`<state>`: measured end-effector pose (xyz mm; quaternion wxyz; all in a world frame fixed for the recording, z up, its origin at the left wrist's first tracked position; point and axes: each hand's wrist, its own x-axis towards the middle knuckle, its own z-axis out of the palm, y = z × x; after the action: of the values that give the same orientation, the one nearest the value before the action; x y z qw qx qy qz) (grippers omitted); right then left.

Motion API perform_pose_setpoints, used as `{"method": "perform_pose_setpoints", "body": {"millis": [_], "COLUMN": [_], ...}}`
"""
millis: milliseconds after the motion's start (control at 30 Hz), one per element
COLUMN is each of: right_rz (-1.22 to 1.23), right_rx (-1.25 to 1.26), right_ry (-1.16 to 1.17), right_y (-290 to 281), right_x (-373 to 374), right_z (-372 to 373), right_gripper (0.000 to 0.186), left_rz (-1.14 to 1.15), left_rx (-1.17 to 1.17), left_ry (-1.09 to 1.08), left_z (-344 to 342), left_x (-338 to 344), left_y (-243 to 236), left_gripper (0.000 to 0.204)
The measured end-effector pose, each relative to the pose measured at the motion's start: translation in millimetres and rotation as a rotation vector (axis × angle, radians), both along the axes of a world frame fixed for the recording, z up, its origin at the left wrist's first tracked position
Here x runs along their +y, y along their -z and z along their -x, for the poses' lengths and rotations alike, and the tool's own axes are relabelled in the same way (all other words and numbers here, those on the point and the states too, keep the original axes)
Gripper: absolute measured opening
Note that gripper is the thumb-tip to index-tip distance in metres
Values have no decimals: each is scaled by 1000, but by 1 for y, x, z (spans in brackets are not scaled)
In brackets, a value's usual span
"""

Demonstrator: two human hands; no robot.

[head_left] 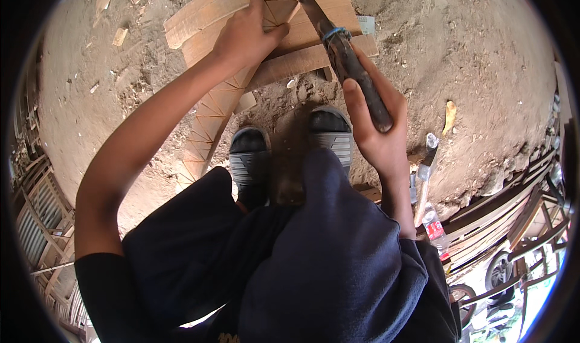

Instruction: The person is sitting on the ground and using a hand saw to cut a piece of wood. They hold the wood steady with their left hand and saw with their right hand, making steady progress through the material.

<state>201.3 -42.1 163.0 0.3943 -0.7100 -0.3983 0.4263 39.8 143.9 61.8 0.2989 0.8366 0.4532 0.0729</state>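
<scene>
A long wooden plank (212, 116) slants from the ground near my left foot up to a low wooden support, with pencil-like zigzag lines or cuts along it. My left hand (248, 35) bears down on its upper end, thumb and forefinger spread, the other fingers partly hidden. In my right hand (380, 116) is a hand saw (356, 71) with a dark rounded handle and a blue binding where the blade begins. The narrow toothed blade points up and left, close to the plank's far end; whether it touches the wood I cannot tell.
Under the plank stands a low wooden bench (302, 59). My sandalled feet (331, 131) rest on the dirt floor (109, 101). To the right lie a yellow scrap (450, 116), a plastic bottle (435, 231) and stacked timber (501, 222). Wooden frames (45, 228) stand at left.
</scene>
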Motion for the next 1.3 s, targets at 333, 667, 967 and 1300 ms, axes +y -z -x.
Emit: {"method": "perform_pose_setpoints", "body": {"millis": [333,667,967,1300], "right_rz": [-162,-138,-139,-119], "right_rx": [-56,-112,-115,0], "right_ry": [-49,-64,-124,-82], "right_y": [-1,-3,6,10], "right_x": [-35,-65,-31,-3], "right_z": [-7,-11,-7,-2], "right_gripper": [49,51,52,50], "left_rz": [-41,50,-54,-26], "left_rx": [29,103,6,-3], "left_ry": [6,-20,-1,15], "left_z": [0,-7,5,5], "left_x": [-1,-2,0,1], "left_y": [-1,-11,2,2], "left_gripper": [51,49,49,53]}}
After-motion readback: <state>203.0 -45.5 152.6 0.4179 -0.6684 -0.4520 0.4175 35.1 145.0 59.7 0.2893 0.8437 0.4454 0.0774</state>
